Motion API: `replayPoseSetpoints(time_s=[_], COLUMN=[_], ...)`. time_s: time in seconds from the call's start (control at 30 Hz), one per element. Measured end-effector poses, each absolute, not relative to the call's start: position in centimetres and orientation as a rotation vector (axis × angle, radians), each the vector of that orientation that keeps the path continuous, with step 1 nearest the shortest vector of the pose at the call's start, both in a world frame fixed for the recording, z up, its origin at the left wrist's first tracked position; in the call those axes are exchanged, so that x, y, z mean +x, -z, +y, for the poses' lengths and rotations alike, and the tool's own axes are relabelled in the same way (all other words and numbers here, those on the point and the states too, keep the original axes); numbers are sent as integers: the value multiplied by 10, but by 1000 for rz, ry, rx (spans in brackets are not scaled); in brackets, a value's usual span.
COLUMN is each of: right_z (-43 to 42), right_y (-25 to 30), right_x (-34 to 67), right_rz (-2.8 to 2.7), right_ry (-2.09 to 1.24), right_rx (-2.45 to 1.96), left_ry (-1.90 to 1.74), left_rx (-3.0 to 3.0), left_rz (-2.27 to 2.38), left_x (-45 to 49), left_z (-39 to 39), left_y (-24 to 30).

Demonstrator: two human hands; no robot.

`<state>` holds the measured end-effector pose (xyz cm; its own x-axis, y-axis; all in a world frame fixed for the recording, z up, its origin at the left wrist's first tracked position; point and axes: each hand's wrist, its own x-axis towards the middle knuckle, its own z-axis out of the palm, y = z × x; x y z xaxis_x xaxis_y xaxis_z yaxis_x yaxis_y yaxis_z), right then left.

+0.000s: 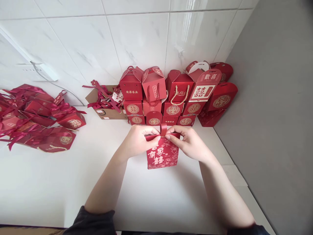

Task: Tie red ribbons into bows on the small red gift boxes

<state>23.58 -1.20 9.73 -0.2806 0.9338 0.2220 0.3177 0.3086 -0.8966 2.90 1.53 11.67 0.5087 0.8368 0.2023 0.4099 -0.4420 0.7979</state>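
Between my two hands is a red paper gift box with white Chinese characters and a pale flower print on its front. A red strap forms a small loop that stands up at the middle of its top edge. My left hand pinches the top edge just left of the strap, thumb in front and fingers behind. On the other side, my right hand pinches the same edge close to the strap. The back of the box is hidden from me.
Stacked red gift boxes stand against the tiled wall. Left of them, a cardboard box holds dark red ribbons. Ribboned red boxes are heaped at the far left. A grey panel bounds the white table on the right.
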Motion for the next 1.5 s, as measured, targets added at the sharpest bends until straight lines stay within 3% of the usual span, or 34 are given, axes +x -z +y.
replayPoseSetpoints(time_s=[0.47, 0.87, 1.17, 1.5], right_z=[-5, -2, -6, -10], right_y=[-91, -84, -89, -92], right_x=[248, 252, 253, 251], right_rz=[-1751, -2057, -2073, -2157], right_ry=[-1183, -969, -865, -895], right_rx=[-987, -1233, -1251, -1150], left_ry=[-715, -381, -473, -341], left_rx=[1997, 2158, 2209, 2216], left_rz=[907, 1017, 1109, 1021], left_x=[28, 21, 45, 44], left_z=[18, 32, 30, 32], left_y=[-117, -105, -89, -90])
